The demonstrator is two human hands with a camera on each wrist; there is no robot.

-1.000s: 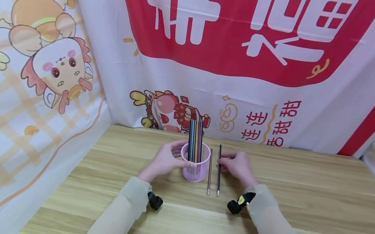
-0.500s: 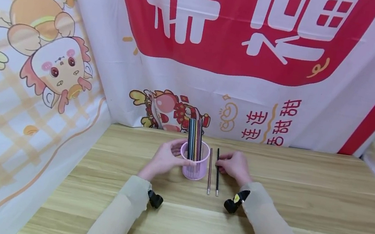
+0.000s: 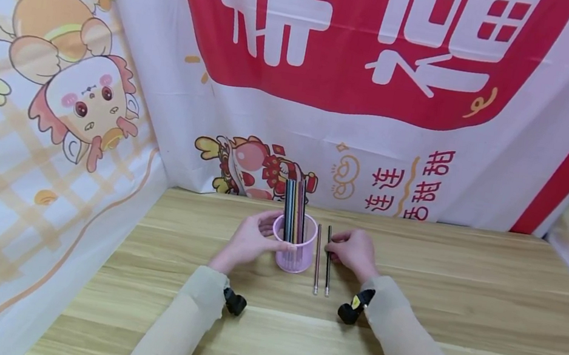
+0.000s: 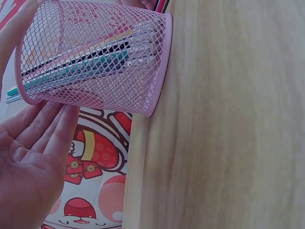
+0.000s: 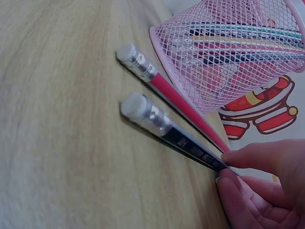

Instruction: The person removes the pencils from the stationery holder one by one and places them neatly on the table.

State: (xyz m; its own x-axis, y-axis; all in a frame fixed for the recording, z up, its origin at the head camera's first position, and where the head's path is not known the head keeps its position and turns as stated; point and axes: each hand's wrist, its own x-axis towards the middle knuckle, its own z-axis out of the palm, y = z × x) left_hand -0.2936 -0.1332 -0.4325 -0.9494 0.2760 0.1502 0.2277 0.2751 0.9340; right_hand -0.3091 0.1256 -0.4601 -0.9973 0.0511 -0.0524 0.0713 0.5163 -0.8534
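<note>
Okay, left hand (image 3: 249,240) is gripping the cup (image 3: 306,260), right hand (image 3: 357,253) is pinching the black pencil (image 5: 186,143), so going gently is probably sparing the red pencil (image 5: 183,104) a nudge.

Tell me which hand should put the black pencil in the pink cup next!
Probably the right hand: it pinches the black pencil near the pink cup. The left hand is around the cup, so it seems less free.

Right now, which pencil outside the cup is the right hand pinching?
The dark pencil, the one farther from the pink mesh cup, pinched by the right hand; the red pencil lies between it and the cup.
</note>
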